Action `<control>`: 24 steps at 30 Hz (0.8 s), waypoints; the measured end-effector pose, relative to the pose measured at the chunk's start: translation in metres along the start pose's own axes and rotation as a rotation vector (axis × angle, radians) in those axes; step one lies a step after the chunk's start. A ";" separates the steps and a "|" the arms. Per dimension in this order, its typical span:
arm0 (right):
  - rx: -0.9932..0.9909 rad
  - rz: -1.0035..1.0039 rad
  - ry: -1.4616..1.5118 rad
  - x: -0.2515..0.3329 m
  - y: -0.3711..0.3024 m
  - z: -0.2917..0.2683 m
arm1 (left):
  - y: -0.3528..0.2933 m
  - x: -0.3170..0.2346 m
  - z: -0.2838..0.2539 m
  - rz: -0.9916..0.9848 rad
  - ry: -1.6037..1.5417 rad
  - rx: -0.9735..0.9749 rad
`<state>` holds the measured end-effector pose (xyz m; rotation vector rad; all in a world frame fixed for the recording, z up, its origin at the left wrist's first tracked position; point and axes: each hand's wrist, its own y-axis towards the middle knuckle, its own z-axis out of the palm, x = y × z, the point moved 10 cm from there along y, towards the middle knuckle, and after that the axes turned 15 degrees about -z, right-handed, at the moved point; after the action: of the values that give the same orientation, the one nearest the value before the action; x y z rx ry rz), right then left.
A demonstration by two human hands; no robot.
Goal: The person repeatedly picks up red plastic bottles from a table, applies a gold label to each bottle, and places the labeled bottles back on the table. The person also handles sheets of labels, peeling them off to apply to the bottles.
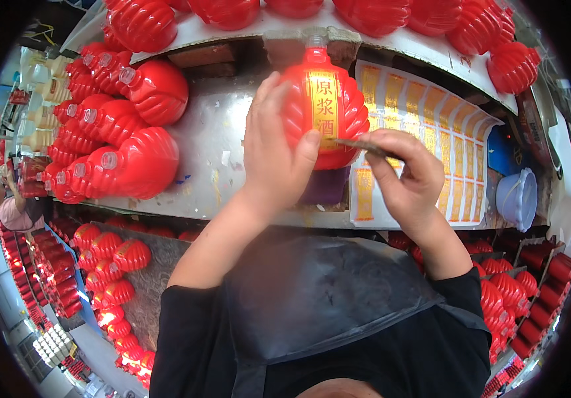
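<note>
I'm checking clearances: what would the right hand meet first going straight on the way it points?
Probably the red bottle: the thin tool in the right hand overlaps the label, contact unclear.

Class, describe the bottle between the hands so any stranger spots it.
On the grey worktable, look between the left hand and right hand. The red ribbed bottle there points its neck away. Unlike the red bottles grouped at left, it shows a tall yellow-edged label.

You get bright light in the middle, but the round rim is black and straight edges bend there. White shine dots the ridged, round red plastic bottles (141,162) and flat grey metal tabletop (216,113). Your bare left hand (273,149) has blurry fingertips.
</note>
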<state>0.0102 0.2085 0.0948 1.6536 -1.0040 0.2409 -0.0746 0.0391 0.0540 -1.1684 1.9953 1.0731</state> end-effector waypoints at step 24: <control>0.555 -0.221 -0.382 -0.039 0.135 0.057 | 0.070 0.037 0.027 -0.521 -0.400 0.446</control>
<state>-0.1288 0.1762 0.1454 2.3644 -1.0826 0.0533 -0.1508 0.0670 0.0358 -1.0434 1.4060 0.5074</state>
